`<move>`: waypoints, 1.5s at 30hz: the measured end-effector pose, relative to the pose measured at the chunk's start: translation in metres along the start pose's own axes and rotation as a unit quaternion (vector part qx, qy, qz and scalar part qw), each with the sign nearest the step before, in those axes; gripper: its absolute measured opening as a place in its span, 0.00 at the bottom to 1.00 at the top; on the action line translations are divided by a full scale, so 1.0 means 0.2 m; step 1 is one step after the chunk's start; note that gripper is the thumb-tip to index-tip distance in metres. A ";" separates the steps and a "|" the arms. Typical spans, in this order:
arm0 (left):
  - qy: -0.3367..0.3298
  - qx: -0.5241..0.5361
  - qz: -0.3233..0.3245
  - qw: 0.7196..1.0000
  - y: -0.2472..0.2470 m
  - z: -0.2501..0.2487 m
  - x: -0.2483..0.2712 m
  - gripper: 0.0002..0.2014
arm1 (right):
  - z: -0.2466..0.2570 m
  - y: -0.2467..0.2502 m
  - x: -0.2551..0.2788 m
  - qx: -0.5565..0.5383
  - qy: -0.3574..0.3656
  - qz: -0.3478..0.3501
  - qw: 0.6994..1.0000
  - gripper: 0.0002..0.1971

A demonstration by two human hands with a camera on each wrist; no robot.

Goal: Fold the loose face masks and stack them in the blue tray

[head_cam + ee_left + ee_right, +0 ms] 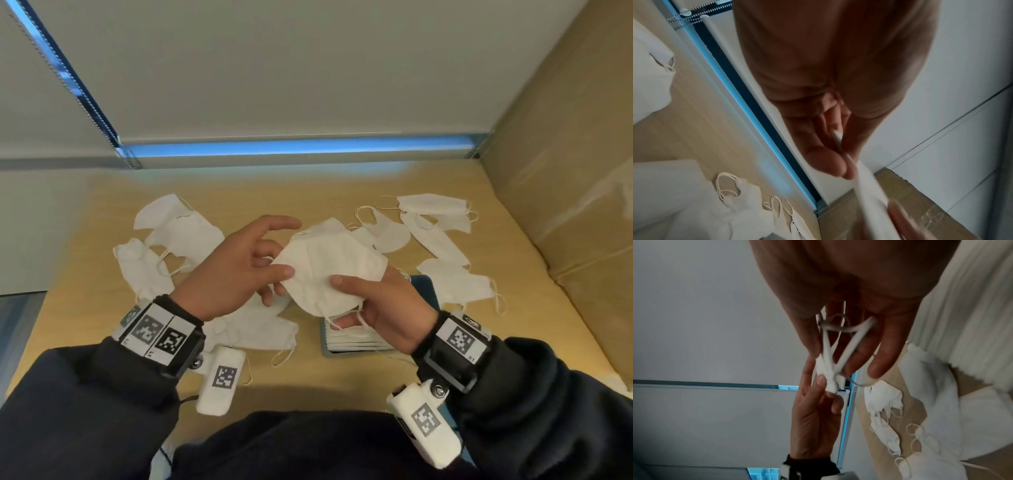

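Observation:
I hold one white face mask in the air between both hands, above the table's middle. My left hand pinches its left corner between thumb and fingers. My right hand grips its lower right part, thumb on top, with the ear loops hanging by the fingers. In the right wrist view the mask is edge-on and looks folded flat in the right hand. In the left wrist view the left hand pinches the mask's edge. The blue tray lies under my right hand and holds a stack of folded masks.
Loose masks lie on the wooden table: a group at the left, several at the right, and some under my left wrist. A cardboard box walls the right side. A window blind closes the back.

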State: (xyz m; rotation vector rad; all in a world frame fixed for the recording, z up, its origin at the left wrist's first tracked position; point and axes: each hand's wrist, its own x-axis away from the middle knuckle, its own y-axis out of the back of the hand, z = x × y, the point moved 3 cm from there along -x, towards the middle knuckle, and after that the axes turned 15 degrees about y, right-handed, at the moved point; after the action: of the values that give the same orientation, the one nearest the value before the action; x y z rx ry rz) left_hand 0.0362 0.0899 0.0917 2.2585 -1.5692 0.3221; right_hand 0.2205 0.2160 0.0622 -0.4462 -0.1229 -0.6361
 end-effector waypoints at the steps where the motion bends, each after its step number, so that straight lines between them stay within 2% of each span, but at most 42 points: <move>1: 0.018 0.000 0.010 1.000 -0.01 0.00 -0.01 0.31 | 0.01 0.03 0.02 0.001 -0.014 0.001 1.000 0.21; 3: 0.035 -0.001 0.009 0.999 -0.03 0.00 -0.01 0.32 | 0.02 0.11 0.06 0.014 -0.025 -0.003 1.000 0.24; 5: 0.042 0.017 -0.006 0.999 -0.05 0.01 0.00 0.24 | 0.03 0.18 0.09 0.033 -0.015 -0.002 0.999 0.25; 9: 0.028 0.078 -0.093 0.992 -0.11 0.01 0.02 0.09 | 0.04 0.27 0.13 0.080 -0.014 0.036 0.996 0.17; 11: -0.004 0.104 -0.142 0.984 -0.13 0.00 0.01 0.10 | 0.05 0.29 0.14 0.038 -0.008 0.023 0.999 0.16; 13: -0.039 0.116 -0.163 0.979 -0.14 -0.02 0.01 0.17 | 0.06 0.31 0.13 -0.045 0.005 -0.017 0.999 0.18; 16: -0.082 0.046 -0.117 0.989 -0.18 -0.07 0.00 0.19 | 0.05 0.32 0.10 -0.099 -0.018 -0.026 0.995 0.26; 19: -0.092 -0.004 -0.037 0.995 -0.25 -0.15 0.01 0.16 | 0.02 0.27 0.07 -0.081 -0.043 0.066 0.994 0.38; 21: -0.085 -0.036 0.004 0.996 -0.28 -0.18 0.00 0.17 | 0.02 0.23 0.06 -0.023 -0.032 0.102 0.994 0.37; 23: -0.063 -0.048 0.032 0.996 -0.28 -0.19 -0.01 0.18 | 0.04 0.22 0.05 0.012 -0.023 0.105 0.994 0.27; 25: -0.040 -0.055 0.029 0.997 -0.24 -0.19 -0.02 0.15 | 0.07 0.23 0.05 0.051 -0.014 0.088 0.995 0.21; 27: -0.025 -0.088 0.004 0.996 -0.22 -0.17 -0.03 0.08 | 0.08 0.27 0.04 0.101 -0.007 0.068 0.992 0.21; 29: -0.007 -0.129 -0.017 0.991 -0.21 -0.13 -0.03 0.09 | 0.07 0.32 0.04 0.107 -0.019 0.049 0.993 0.20; 31: 0.004 -0.135 -0.028 0.990 -0.20 -0.07 -0.03 0.12 | 0.06 0.38 0.03 0.070 -0.027 0.029 0.997 0.20; 33: 0.026 -0.139 -0.030 0.989 -0.17 0.00 -0.02 0.19 | 0.07 0.43 0.02 -0.023 -0.024 -0.005 0.999 0.11; 35: 0.064 -0.129 -0.040 0.989 -0.13 0.09 -0.02 0.23 | 0.08 0.47 0.00 -0.128 -0.036 -0.027 0.991 0.13; 36: 0.080 -0.115 -0.053 0.989 -0.11 0.13 -0.01 0.21 | 0.09 0.47 -0.01 -0.134 -0.045 -0.018 0.990 0.14; 38: 0.106 -0.070 -0.074 0.989 -0.09 0.19 0.00 0.14 | 0.09 0.44 -0.01 -0.048 -0.046 0.031 0.997 0.12; 40: 0.140 0.000 -0.070 0.988 -0.11 0.25 0.00 0.09 | 0.08 0.40 -0.03 0.099 -0.002 0.070 0.993 0.05; 41: 0.166 0.049 -0.071 0.982 -0.13 0.27 0.00 0.08 | 0.08 0.39 -0.03 0.171 0.027 0.081 0.982 0.10; 43: 0.224 0.176 -0.094 0.954 -0.14 0.32 0.00 0.05 | 0.09 0.39 -0.04 0.301 0.090 0.096 0.945 0.32; 44: 0.242 0.239 -0.112 0.934 -0.14 0.34 0.01 0.05 | 0.10 0.39 -0.03 0.372 0.122 0.119 0.912 0.43; 45: 0.248 0.287 -0.129 0.916 -0.14 0.36 0.01 0.06 | 0.10 0.38 -0.01 0.451 0.142 0.163 0.866 0.52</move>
State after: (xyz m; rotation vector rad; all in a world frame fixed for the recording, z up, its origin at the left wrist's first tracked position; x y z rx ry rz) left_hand 0.0623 0.0658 0.0232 2.4665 -0.9743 1.3052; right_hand 0.2647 0.2798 0.0514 0.5322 -0.0497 -0.2462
